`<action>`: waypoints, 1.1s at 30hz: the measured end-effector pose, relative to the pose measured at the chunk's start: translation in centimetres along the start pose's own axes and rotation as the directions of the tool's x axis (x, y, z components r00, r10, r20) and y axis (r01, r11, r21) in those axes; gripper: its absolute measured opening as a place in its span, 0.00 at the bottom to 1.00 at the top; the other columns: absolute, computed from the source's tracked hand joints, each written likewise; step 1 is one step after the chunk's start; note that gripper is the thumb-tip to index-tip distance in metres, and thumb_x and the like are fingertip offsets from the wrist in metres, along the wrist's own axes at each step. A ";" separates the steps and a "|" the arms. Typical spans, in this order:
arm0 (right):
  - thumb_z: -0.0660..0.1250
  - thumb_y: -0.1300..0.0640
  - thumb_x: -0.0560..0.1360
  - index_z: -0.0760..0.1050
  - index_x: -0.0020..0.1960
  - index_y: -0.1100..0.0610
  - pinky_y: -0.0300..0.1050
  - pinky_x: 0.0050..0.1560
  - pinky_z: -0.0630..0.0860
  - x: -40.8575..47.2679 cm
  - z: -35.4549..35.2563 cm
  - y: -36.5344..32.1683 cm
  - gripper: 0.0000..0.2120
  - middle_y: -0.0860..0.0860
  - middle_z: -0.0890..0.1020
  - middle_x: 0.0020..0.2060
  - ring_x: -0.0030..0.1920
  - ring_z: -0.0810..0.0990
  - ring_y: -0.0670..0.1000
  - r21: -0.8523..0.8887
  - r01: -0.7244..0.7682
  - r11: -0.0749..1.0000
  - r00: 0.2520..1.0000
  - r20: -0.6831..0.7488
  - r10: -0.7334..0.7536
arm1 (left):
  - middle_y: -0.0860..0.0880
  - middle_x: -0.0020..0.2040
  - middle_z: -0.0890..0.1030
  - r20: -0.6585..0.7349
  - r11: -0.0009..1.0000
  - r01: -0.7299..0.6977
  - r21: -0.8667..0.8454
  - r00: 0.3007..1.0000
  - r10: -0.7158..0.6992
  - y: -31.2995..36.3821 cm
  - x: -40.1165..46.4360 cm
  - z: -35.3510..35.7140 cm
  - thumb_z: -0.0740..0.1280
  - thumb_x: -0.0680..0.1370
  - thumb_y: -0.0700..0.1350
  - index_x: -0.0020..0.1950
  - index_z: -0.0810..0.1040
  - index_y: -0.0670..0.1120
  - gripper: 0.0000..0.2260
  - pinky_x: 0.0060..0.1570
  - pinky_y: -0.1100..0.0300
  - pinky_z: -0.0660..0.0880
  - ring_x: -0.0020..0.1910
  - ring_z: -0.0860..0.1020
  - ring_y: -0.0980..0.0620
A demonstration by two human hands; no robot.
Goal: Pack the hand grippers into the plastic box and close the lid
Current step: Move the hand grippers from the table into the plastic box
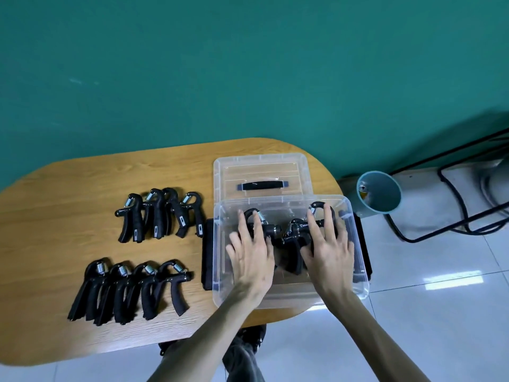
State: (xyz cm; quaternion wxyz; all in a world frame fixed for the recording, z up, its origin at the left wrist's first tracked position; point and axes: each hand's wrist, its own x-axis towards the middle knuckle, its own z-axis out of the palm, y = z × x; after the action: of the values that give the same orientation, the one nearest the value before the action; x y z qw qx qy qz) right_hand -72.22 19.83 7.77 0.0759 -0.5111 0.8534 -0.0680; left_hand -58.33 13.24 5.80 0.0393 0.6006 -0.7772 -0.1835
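A clear plastic box stands at the table's right end with both my hands inside it. My left hand lies with straight fingers on a black hand gripper at the box's left. My right hand rests with spread fingers on another hand gripper at the right. The clear lid with a black handle lies flat behind the box. Several grippers lie in a far row and several more in a near row on the table's left.
The wooden table has rounded ends; its front edge is near my legs. A black latch flap hangs at the box's left side. A teal bin and black metal frame stand on the tiled floor to the right.
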 end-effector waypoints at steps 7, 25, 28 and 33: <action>0.71 0.57 0.70 0.63 0.77 0.49 0.62 0.53 0.75 1.1 4.0 1.6 0.37 0.55 0.59 0.79 0.62 0.71 0.66 0.070 -0.003 0.998 0.989 0.150 -0.007 | 0.36 0.81 0.51 0.110 0.995 0.063 0.074 0.991 -0.071 -1.2 0.6 3.7 0.60 0.82 0.48 0.81 0.52 0.46 0.30 0.50 0.50 0.66 0.56 0.69 0.43; 0.61 0.60 0.79 0.42 0.81 0.45 0.69 0.69 0.65 2.1 9.5 3.3 0.39 0.50 0.34 0.80 0.78 0.49 0.65 0.176 0.159 0.971 0.898 0.384 -0.217 | 0.35 0.80 0.53 0.155 0.980 0.097 0.172 0.980 -0.124 -2.2 2.3 8.3 0.71 0.75 0.45 0.81 0.53 0.46 0.39 0.48 0.50 0.68 0.51 0.72 0.44; 0.61 0.65 0.76 0.38 0.80 0.44 0.70 0.68 0.66 2.3 10.1 3.4 0.44 0.50 0.32 0.79 0.79 0.46 0.66 0.157 0.182 0.971 0.891 0.392 -0.230 | 0.35 0.80 0.51 0.160 0.979 0.087 0.187 0.980 -0.117 -2.2 2.3 8.5 0.70 0.75 0.45 0.81 0.51 0.45 0.40 0.47 0.49 0.68 0.50 0.72 0.44; 0.59 0.63 0.78 0.37 0.80 0.44 0.69 0.68 0.67 2.3 10.3 3.5 0.41 0.50 0.32 0.79 0.79 0.46 0.65 0.141 0.178 0.974 0.889 0.400 -0.221 | 0.33 0.79 0.54 0.146 0.979 0.107 0.175 0.980 -0.133 -2.1 2.5 9.0 0.71 0.75 0.47 0.81 0.53 0.44 0.40 0.45 0.50 0.68 0.49 0.72 0.44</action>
State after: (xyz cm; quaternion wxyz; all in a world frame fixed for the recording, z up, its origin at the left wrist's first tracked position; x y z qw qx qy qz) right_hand -74.29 19.05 -3.18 0.2728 -0.5944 0.7564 -0.0084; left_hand -59.57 12.55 -3.65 -0.0836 0.6313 -0.7528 -0.1668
